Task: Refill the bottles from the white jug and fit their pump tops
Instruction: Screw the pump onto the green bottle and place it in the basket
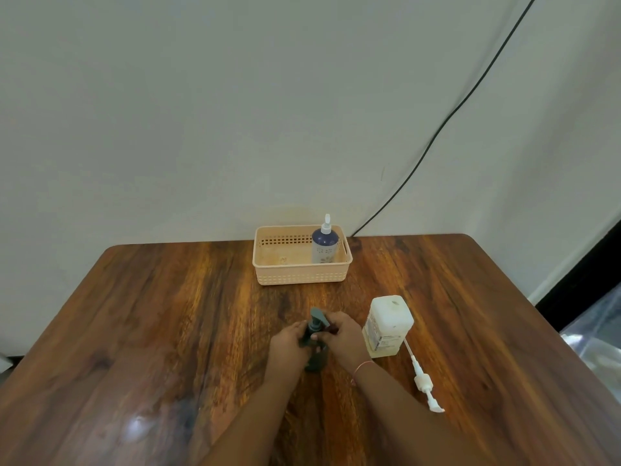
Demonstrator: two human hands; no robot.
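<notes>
A dark green bottle (316,361) stands on the wooden table (168,314) in front of me. My left hand (289,348) grips its body. My right hand (342,334) pinches the collar of the green pump top (316,319) sitting on the bottle's neck. The white jug (388,326) stands just to the right of my right hand, with no cap visible on it. A loose white pump top (424,381) lies flat on the table at the jug's near right. A blue bottle (324,245) with a white pump stands in the peach basket (302,274).
The basket sits at the table's far edge against the white wall; its left half holds nothing I can make out. A black cable (437,136) runs down the wall behind the table's far right. Clear plastic wrap (594,331) lies off the right edge.
</notes>
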